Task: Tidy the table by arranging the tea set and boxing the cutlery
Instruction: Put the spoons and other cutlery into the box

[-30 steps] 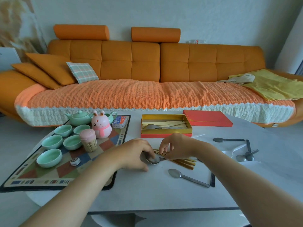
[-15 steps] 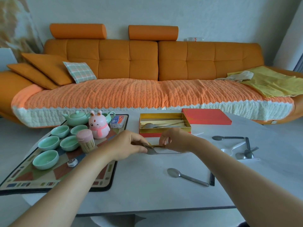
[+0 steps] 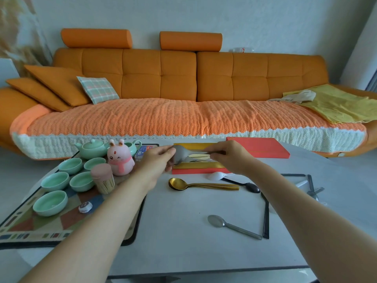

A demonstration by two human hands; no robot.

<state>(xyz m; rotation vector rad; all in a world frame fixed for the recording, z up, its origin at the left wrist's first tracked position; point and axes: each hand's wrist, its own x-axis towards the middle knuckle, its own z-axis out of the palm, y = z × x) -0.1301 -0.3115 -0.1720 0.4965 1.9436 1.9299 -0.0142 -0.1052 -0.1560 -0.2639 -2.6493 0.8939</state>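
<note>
Right now both hands are holding one silver spoon (image 3: pixel 180 155) in the air just above the open gold-lined box (image 3: pixel 201 165). The left hand (image 3: pixel 156 163) is pinching the bowl end, and the right hand (image 3: pixel 229 158) is gripping the handle with its fingers curled round it, so the spoon is lying roughly level between them, bowl to the left. The box is sitting toward the far edge of the white table (image 3: pixel 179 242), and its red lid (image 3: pixel 259 149) is lying flat just beside it on the right. A broad bare stretch of tabletop is running between the forearms down to the near edge. Loose cutlery is lying across the middle: a gold spoon (image 3: pixel 177 183) just in front of the box, a white plastic spoon (image 3: pixel 215 175) touching the box front, a dark spoon (image 3: pixel 253 187), a grey spoon (image 3: pixel 216 221) nearer, and a black chopstick (image 3: pixel 265 219) beside it. Some cutlery is showing inside the box, though the hands and the held spoon are hiding most of it. On the patterned mat (image 3: pixel 30 227) at the left, five green cups (image 3: pixel 50 203) are standing empty in front of a green teapot (image 3: pixel 93 149).
</note>
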